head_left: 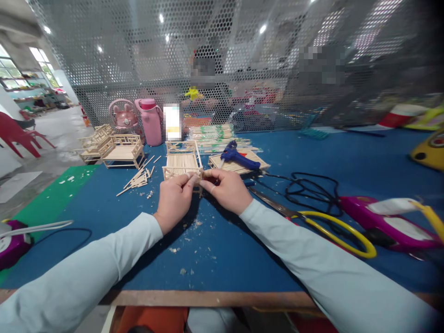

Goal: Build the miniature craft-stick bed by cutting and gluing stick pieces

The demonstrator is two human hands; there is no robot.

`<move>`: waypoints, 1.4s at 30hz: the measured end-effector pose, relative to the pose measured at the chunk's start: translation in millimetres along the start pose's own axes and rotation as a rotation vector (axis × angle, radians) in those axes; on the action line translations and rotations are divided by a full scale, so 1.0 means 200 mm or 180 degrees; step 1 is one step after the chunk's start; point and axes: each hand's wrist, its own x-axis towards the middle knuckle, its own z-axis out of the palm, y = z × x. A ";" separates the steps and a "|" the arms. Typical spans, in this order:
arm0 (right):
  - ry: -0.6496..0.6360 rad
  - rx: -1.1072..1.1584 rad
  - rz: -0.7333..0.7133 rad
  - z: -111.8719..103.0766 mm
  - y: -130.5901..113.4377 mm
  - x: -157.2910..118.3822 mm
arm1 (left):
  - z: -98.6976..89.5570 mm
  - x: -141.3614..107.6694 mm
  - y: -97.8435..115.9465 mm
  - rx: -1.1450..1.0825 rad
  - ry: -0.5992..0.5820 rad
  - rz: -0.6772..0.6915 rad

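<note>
2 hands [175, 200] [227, 188]; stick chair [181, 162] corner between fingers [188, 182]

Single head-worn view, facing forward and down, close above the blue counter [236, 268], left grip [176, 199] and right grip [228, 189] near the middle, perforated metal screen [138, 60] across the upper background

On the table [215, 273], loose sticks [139, 178] lie left of the stick chair [181, 162], the glue gun [240, 159] right.
</note>
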 end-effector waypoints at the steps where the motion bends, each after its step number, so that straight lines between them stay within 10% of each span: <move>1: 0.0002 0.0005 -0.0002 0.00 0.00 0.00 | 0.00 0.00 0.00 -0.0033 -0.0002 -0.0025; 42: -0.0285 0.1340 0.0486 0.02 0.02 0.01 | -0.03 -0.06 0.02 0.0298 -0.0232 -0.0110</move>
